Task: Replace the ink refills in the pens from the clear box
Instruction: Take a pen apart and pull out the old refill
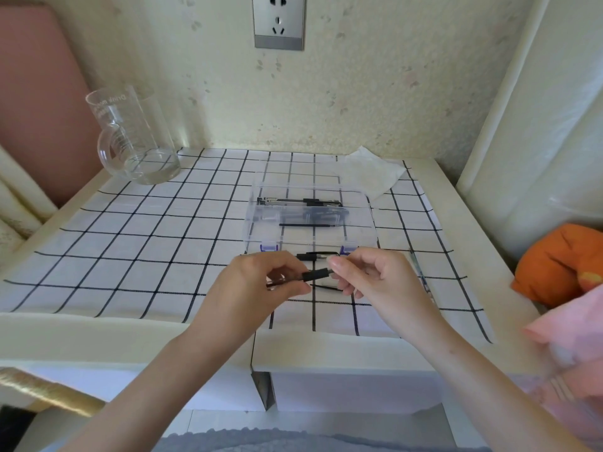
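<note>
My left hand (261, 282) and my right hand (368, 275) both grip a black pen (315, 275) held level just above the checked cloth, near the table's front edge. The left fingers pinch its thin end, the right fingertips its thicker black end. Under the hands lie a black pen part (315, 256) and a thin dark refill (326, 287). Behind them stands the clear box (372, 230), open, with several black pens (303, 203) and one loose refill (310, 225) inside.
A glass jug (130, 138) stands at the back left of the checked cloth (137, 230). A white tissue (372, 174) lies behind the box. An orange cushion (561, 262) and pink fabric (571, 337) sit at the right. A thin stick (421, 272) lies right of my hands.
</note>
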Motion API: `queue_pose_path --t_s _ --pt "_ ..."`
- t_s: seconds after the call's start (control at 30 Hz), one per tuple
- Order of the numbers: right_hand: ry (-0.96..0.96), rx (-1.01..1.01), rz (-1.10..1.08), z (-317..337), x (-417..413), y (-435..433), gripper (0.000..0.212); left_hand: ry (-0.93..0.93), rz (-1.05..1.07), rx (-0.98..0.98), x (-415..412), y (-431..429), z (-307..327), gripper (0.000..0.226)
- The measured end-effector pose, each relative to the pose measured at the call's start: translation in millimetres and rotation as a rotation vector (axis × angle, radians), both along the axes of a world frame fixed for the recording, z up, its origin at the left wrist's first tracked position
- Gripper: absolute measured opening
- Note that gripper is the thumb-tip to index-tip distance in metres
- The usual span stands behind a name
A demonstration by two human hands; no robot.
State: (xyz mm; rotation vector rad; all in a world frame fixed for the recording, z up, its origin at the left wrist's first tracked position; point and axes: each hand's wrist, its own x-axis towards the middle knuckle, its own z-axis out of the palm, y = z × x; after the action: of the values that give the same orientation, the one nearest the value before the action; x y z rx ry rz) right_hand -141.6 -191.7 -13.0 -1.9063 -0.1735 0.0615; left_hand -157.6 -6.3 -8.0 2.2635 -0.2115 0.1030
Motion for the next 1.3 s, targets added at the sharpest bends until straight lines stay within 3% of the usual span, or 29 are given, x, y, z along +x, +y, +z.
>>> queue_pose_path --t_s 0.2,0.33,0.5,0.67,0.73,0.83,0.93,1.03,1.13,1.3 --pt "0.042 0.030 -0.041 0 1 2 0.032 -0.086 -0.024 -0.003 -2 -4 4 0.006" --pt "0.059 0.024 -0.046 0 1 1 0.034 -0.053 -0.080 0.081 -3 -4 4 0.028" --pt "0.073 -0.004 -0.036 -2 1 2 0.036 -0.050 -0.059 0.048 0 -1 2 0.008" --pt "0.096 0.024 -0.043 -3 2 2 0.036 -0.036 -0.017 0.017 2 3 -2 0.006" --pt "0.045 -0.063 -0.080 -4 5 -3 0.036 -0.034 0.023 -0.017 3 5 -1 0.005" --pt "-0.162 -0.373 -0.052 -9 7 -9 0.014 -0.044 0.066 -0.031 4 9 0 0.004" --pt "-0.260 -0.606 0.043 -23 6 -5 0.022 -0.031 0.073 -0.020 4 9 -1 0.004" --pt "-0.293 -0.696 0.040 -27 3 1 0.019 -0.023 0.067 -0.005 3 8 -2 0.004" --pt "-0.287 -0.638 0.011 -22 3 1 0.010 -0.021 0.065 -0.005 4 9 -2 0.004" --pt "0.001 -0.141 -0.059 -1 14 -19 0.015 -0.036 0.078 -0.035 5 10 -1 0.006"
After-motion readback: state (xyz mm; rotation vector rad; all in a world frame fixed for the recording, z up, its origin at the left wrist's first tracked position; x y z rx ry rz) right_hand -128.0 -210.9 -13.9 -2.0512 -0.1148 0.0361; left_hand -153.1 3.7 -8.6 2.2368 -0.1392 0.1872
